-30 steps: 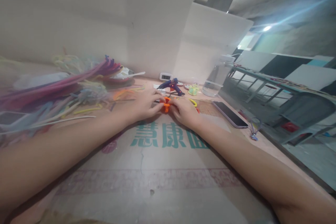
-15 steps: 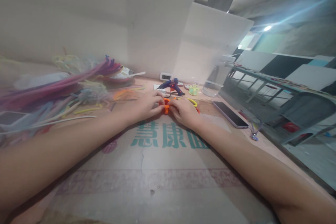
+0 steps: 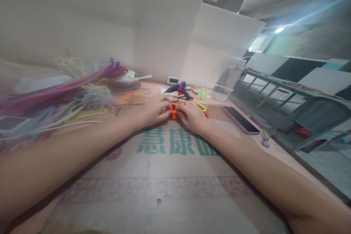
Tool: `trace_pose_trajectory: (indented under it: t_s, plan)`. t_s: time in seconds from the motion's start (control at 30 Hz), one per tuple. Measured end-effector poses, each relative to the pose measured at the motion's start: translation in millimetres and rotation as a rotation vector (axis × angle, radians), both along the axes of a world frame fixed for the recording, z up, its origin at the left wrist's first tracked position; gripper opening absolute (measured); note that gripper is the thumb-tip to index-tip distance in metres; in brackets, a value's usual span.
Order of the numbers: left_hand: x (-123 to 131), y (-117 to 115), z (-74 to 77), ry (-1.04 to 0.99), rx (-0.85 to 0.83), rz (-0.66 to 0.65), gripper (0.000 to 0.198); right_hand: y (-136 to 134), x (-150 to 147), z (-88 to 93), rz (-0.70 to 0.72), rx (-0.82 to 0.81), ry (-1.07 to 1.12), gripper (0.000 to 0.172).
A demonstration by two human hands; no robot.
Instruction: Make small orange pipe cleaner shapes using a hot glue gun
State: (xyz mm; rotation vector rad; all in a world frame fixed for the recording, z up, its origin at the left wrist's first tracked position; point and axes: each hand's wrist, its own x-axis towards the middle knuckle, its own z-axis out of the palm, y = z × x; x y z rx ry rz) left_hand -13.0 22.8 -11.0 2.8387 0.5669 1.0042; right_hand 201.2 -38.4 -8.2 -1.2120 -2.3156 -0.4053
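Between my two hands is a small bent orange piece, fuzzy like a chenille stem [image 3: 173,112]. My left hand [image 3: 156,112] pinches its left side with thumb and fingers. From the other side my right hand [image 3: 193,116] grips it, fingertips almost meeting those of the left. Both hands rest low over the printed cardboard [image 3: 164,168]. Just behind the right hand a yellow curved handle [image 3: 201,106] shows, with a bit of red beside it; the rest is covered. A dark blue glue gun [image 3: 178,89] with a small red light lies beyond the hands.
Bundles of coloured chenille stems [image 3: 90,76] spread across the left side, blurred. At the back stand a small white digital display [image 3: 173,80], a yellow-green figure [image 3: 202,94] and a clear plastic container [image 3: 223,86]. A phone [image 3: 240,119] lies to the right, near a keyring-like item [image 3: 265,140].
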Motion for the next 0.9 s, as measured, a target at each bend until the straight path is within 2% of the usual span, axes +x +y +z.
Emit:
trace_pose_trajectory:
  t_s: [0.37, 0.9]
  plan:
    - [1.0, -4.1, 2.9, 0.033, -0.005, 0.029, 0.015, 0.2, -1.1, 0.7, 0.014, -0.014, -0.008, 0.022]
    - [-0.5, -5.0, 5.3, 0.021, -0.018, -0.003, 0.017, 0.9, 0.3, -0.5, 0.013, -0.025, -0.005, 0.022]
